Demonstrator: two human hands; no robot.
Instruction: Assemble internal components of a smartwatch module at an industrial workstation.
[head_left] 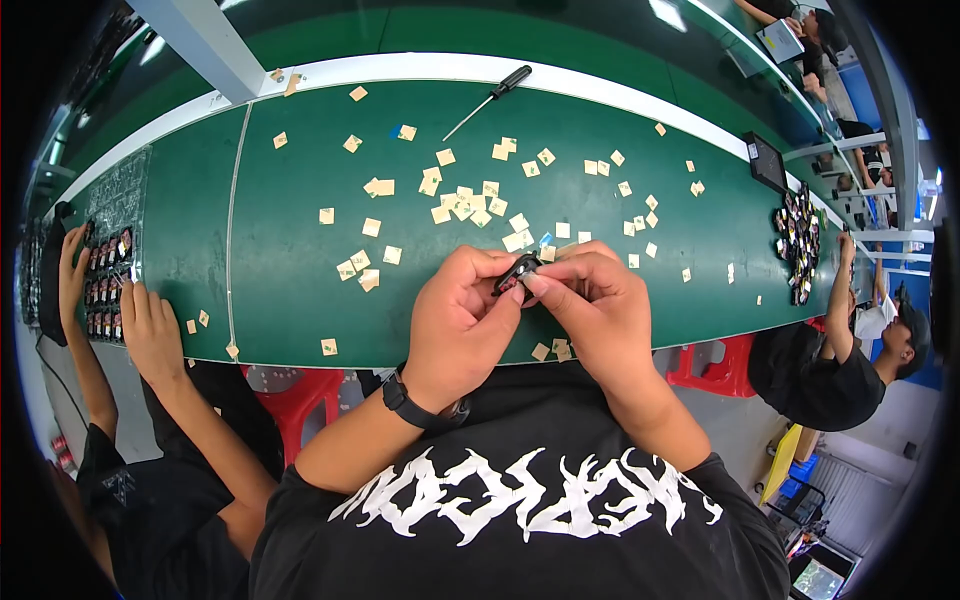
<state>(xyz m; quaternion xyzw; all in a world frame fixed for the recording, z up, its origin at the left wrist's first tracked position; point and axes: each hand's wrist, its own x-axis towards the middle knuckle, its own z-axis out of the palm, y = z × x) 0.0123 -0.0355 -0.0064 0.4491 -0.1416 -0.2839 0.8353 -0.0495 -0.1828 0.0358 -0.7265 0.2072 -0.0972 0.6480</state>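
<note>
Black plastic is what your fingertips pinch: a small black plastic part with a bit of red on it [516,274], held up between both hands just above the near edge of the green conveyor belt [300,290]. Your left hand [458,320] is closed around the part from the left side, thumb on top. Your right hand [590,305] presses its fingertips on the part from the right, so both hands grip the same piece and no finger is open.

Because the grip is only at the fingertips, I think the part can slip or turn if one hand loosens before the other has it well. It would then fall on the belt among the small beige paper squares [470,205] that lie scattered just beyond the part, or past the near edge onto your lap. Such a paper square could also stick to a finger and get carried onto the part.

Farther beyond the part, near the far edge of the belt, lies a screwdriver with black handle [490,101]; it is well apart and not a danger. To the left of the part, a neighbour's two hands [140,320] rest on a tray of small dark pieces [105,285]. To the right, another person reaches to a heap of similar dark pieces [798,245].
</note>
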